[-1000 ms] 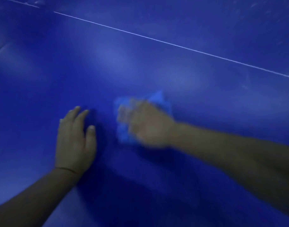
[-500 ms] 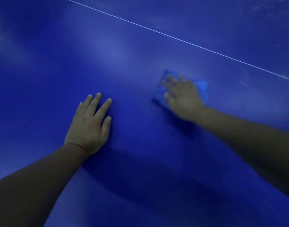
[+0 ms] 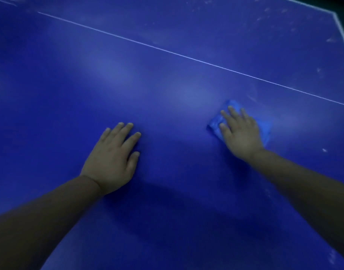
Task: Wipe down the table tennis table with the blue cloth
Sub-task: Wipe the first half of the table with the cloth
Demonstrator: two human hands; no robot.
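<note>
- Blue cloth [image 3: 221, 123] flat on tabletop [image 3: 167, 78], right hand [image 3: 240, 133] pressing it, fingers [image 3: 232, 114] straight, slightly apart.
- Left hand [image 3: 112, 158] flat on tabletop, fingers spread.

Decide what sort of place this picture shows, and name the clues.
Probably a dim games or sports room: a blue table tennis table fills the view, with a thin white line across it and a white border at its far corner.
</note>
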